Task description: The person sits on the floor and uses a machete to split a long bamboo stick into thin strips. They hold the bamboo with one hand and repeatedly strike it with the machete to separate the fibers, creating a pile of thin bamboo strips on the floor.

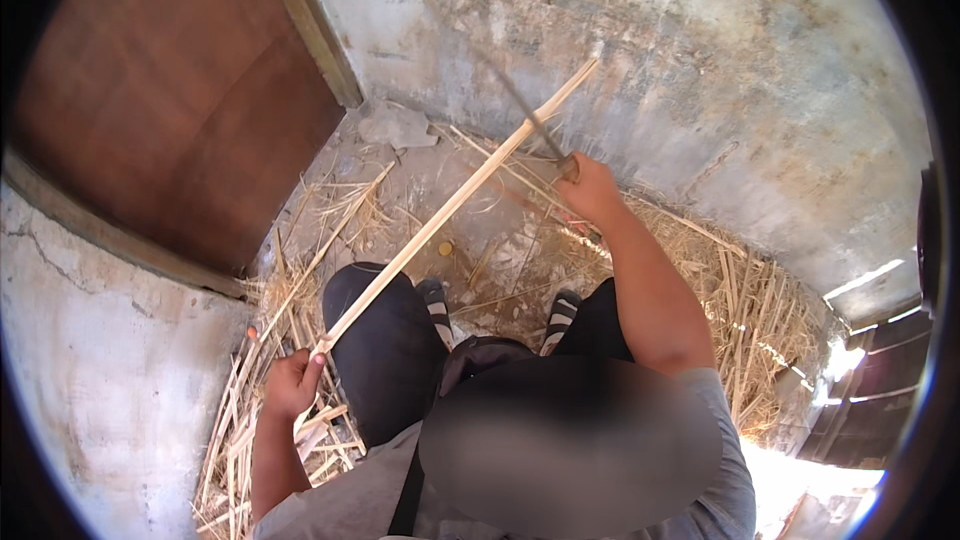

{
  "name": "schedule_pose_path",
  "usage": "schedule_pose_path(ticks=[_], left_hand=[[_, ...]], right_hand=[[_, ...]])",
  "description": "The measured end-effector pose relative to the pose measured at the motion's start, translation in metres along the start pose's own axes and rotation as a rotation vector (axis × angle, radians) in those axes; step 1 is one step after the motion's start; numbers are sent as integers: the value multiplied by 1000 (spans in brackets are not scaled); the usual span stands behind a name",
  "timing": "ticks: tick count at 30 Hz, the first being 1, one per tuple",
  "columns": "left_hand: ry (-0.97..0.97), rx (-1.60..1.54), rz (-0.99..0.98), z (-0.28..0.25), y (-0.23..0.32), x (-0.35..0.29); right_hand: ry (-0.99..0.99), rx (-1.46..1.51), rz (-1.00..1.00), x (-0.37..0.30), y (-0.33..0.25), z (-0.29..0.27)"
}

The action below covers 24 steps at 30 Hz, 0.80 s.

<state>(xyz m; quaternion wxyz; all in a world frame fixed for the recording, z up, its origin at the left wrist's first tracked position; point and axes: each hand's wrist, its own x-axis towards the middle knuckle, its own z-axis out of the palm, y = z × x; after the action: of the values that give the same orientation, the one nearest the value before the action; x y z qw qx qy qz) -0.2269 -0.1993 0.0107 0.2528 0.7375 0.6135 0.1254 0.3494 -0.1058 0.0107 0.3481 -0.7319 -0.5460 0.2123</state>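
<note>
A long pale split strip, likely bamboo or cane, (pixel 430 224) slants across the view from lower left to upper right. My left hand (pixel 290 386) is closed on its near end, thumb along the top, beside my left knee. The strip passes over that knee, and its far end sticks out before the wall. My right hand (pixel 592 190) is wrapped round the handle of a long, dark-bladed knife (pixel 550 143). Its blade crosses the strip near the far end and seems to touch it; the tip is smeared by motion.
Split strips (pixel 240 440) lie heaped at my left, and a larger pile of shavings (pixel 750 310) lines the right wall. Ahead is a stained plaster wall (pixel 700 70); a brown door panel (pixel 180 90) stands at the left. A small yellow round thing (pixel 446 249) lies between my feet.
</note>
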Motion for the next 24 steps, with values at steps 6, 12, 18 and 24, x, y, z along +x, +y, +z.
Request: schedule_pose_path(ticks=[6, 12, 18, 24], left_hand=[[40, 72, 1, 5, 36, 8], [81, 113, 22, 6, 38, 13], [63, 92, 47, 8, 35, 5], [-8, 12, 66, 7, 27, 19]], right_hand=[[-449, -574, -510, -56, -56, 11], [-99, -157, -176, -12, 12, 5], [-453, -390, -487, -37, -42, 31], [-180, -39, -261, 3, 15, 19]])
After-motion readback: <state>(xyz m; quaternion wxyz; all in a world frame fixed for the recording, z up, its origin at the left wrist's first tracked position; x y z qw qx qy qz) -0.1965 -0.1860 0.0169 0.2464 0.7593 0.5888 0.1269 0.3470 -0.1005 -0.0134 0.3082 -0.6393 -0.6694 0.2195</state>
